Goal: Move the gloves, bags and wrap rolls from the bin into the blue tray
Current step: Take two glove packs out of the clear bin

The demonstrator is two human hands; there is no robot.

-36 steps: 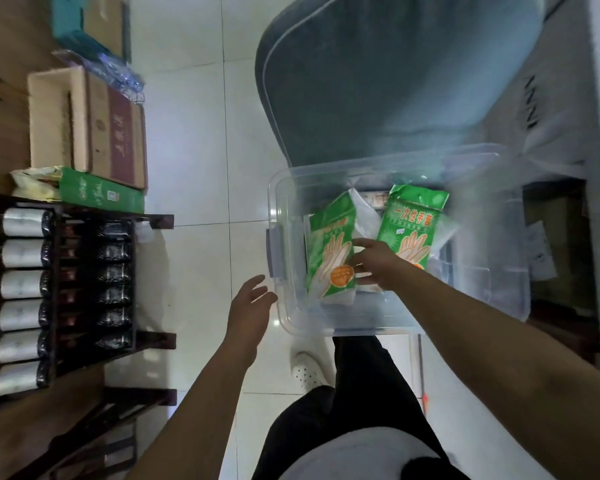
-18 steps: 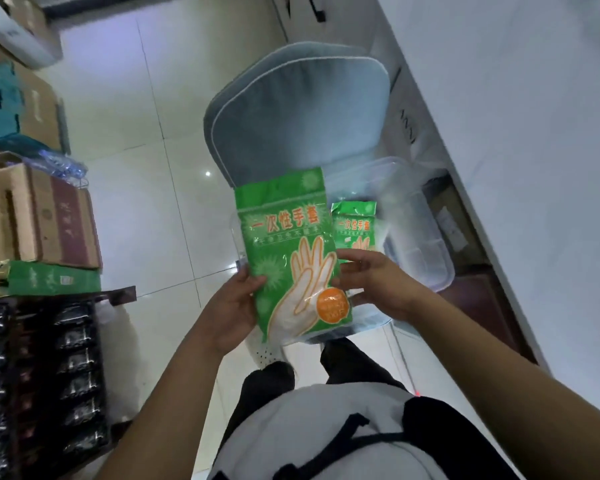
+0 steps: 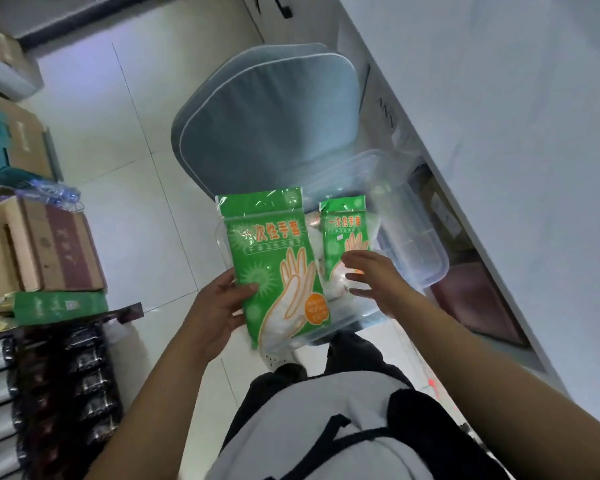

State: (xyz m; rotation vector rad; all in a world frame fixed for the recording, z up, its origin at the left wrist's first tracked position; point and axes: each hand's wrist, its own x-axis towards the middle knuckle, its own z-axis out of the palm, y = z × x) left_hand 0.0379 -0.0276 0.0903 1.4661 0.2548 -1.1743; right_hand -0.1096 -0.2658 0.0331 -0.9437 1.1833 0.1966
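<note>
Gloves pack (image 3: 274, 265), green, is pinched upright in the left hand (image 3: 219, 306) above the clear bin (image 3: 426, 244). Right hand (image 3: 371, 275), spread and empty, hovers over a second pack (image 3: 343, 233) in the bin. Advise gripping its body, lifting clear. Blue tray unseen.

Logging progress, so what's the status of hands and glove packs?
Left hand grips large green glove pack, lifted. Right hand open, reaching for second green glove pack in clear plastic bin. Blue tray unseen.

The right hand (image 3: 373, 282) has let go of the glove packet (image 3: 274, 261); only the left hand (image 3: 219, 306) now holds it.
</note>
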